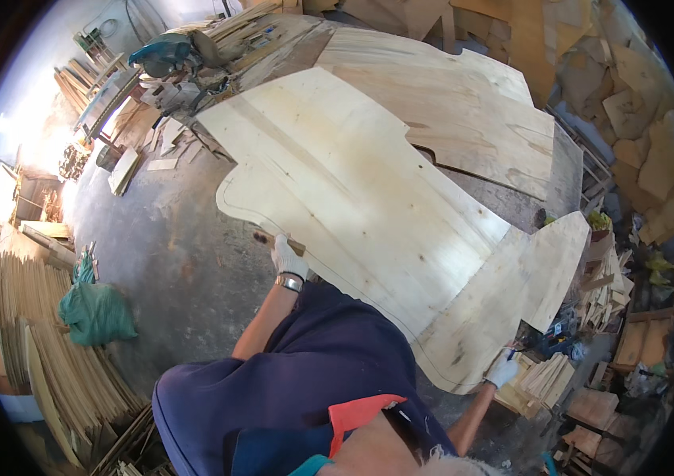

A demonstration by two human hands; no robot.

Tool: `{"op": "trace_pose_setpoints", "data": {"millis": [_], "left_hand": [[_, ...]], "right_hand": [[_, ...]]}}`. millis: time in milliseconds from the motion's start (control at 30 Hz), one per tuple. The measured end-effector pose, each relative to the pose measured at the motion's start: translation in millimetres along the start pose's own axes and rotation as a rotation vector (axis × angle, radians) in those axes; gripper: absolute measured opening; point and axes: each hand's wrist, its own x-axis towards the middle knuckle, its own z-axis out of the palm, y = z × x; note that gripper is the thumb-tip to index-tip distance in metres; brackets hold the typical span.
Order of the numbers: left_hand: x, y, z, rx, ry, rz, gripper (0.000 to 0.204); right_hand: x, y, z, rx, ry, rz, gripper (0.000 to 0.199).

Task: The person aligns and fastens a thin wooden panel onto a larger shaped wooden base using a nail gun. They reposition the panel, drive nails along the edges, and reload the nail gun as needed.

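Observation:
A large pale plywood panel (353, 190), cut to a notched and curved outline, lies slantwise before me. A thin drawn line follows its near edge. My left hand (286, 259), in a white glove, is at that edge, closed around a short brown piece of wood (296, 247) with a dark end. At the panel's near right corner is my gloved right hand (502, 370). Its fingers are closed on a slim, dark blue pen-like object (512, 350), small and hard to make out. A metal-banded watch (288, 282) sits on my left wrist.
Another plywood sheet (472, 119) lies beyond the panel. A teal power saw (164, 55) stands at the far left. Stacked thin wood strips (31, 301) and a green sack (97, 314) are on the left. Wood offcuts (547, 381) lie beside my right hand, with scrap sheets (639, 119) at the far right.

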Motion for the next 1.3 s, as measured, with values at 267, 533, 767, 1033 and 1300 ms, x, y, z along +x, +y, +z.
{"op": "trace_pose_setpoints", "data": {"millis": [267,533,767,1033,1300], "left_hand": [[47.9,-18.8,96.9,0.243,-0.103,-0.119,0.042],[148.7,-9.3,204.5,0.202,-0.369,-0.193,0.032],[188.1,45.7,290.2,0.314,-0.462,-0.028,0.032],[98.1,22.5,164.7,0.936,-0.947,0.04,0.018],[-32.7,-13.7,12.0,1.404,-1.219,0.258,0.057]], "right_hand": [[-56.4,11.1,14.8,-0.056,0.072,0.223,0.07],[-84.0,-110.1,42.1,0.182,0.025,0.365,0.061],[-76.2,-225.0,104.1,0.205,-0.024,0.32,0.069],[-109.0,-243.0,110.4,-0.187,-0.285,0.079,0.065],[-107.5,-202.4,60.9,0.618,-0.213,0.312,0.06]]}}
